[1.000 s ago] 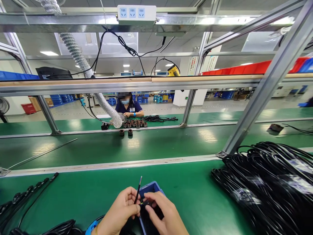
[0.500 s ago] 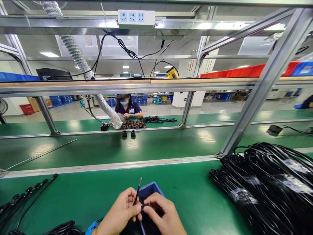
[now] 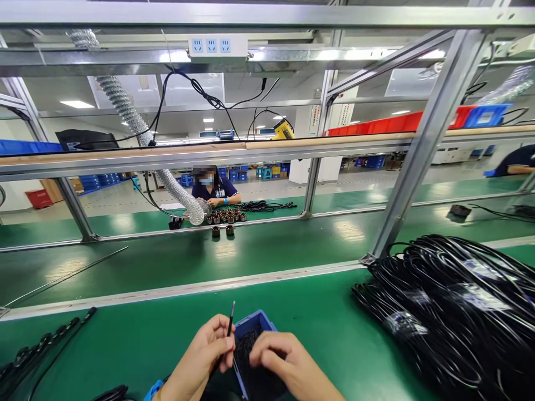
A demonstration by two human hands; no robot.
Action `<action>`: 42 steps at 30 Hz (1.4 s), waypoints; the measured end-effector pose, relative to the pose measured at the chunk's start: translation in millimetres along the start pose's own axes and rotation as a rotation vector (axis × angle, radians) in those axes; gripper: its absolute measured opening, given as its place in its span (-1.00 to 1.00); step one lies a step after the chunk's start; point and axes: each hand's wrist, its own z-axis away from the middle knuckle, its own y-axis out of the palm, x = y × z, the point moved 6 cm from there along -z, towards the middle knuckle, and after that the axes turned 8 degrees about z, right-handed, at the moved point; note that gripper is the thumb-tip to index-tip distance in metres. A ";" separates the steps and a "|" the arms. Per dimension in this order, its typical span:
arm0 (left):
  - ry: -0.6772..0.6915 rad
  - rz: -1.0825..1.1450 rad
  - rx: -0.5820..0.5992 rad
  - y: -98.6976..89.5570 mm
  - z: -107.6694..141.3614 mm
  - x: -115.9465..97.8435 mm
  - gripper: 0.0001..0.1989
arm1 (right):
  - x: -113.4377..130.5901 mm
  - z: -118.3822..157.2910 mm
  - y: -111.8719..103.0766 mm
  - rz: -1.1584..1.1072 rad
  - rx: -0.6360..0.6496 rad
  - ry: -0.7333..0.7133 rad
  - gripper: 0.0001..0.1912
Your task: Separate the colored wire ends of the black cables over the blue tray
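My left hand (image 3: pixel 211 348) is closed around a thin black cable (image 3: pixel 230 323), which stands nearly upright with its stripped end and fine coloured wires at the top. Just to its right, my right hand (image 3: pixel 282 356) hovers over a blue bin (image 3: pixel 258 317). Its fingers are bent and loosely parted, with nothing visible between them; the fingertips are slightly blurred. Inside the bin lie many small black parts (image 3: pixel 246 348), too small to make out. My right hand covers much of the bin.
A big pile of coiled black cables (image 3: pixel 451 312) lies at right. More black cables (image 3: pixel 54 340) lie at left. Beyond the metal frame (image 3: pixel 407 156), a person (image 3: pixel 217 192) sits behind small copper-coloured parts (image 3: pixel 228 216). A flexible silver duct (image 3: pixel 179 192) hangs down, and a thin rod (image 3: pixel 67 275) lies at left.
My right hand has come away from the cable and shifted right, over the bin. My left hand keeps the cable, now more upright. The camera view has turned slightly.
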 end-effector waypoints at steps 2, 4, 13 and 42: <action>-0.007 -0.004 0.003 3.3 0.1 1.2 -0.57 | -8.5 -2.6 -1.4 0.355 -0.104 0.050 -0.84; 0.010 -0.022 0.001 5.8 0.4 2.6 -0.51 | -18.0 -7.7 14.7 0.687 -0.060 0.054 -0.72; 0.024 0.008 0.011 13.8 -5.3 6.8 -0.51 | -34.7 -11.1 34.0 0.866 -0.062 0.081 -0.83; 0.032 -0.363 -0.025 12.2 -23.0 17.4 -0.67 | -15.8 9.9 -13.2 0.144 -0.460 0.006 -0.80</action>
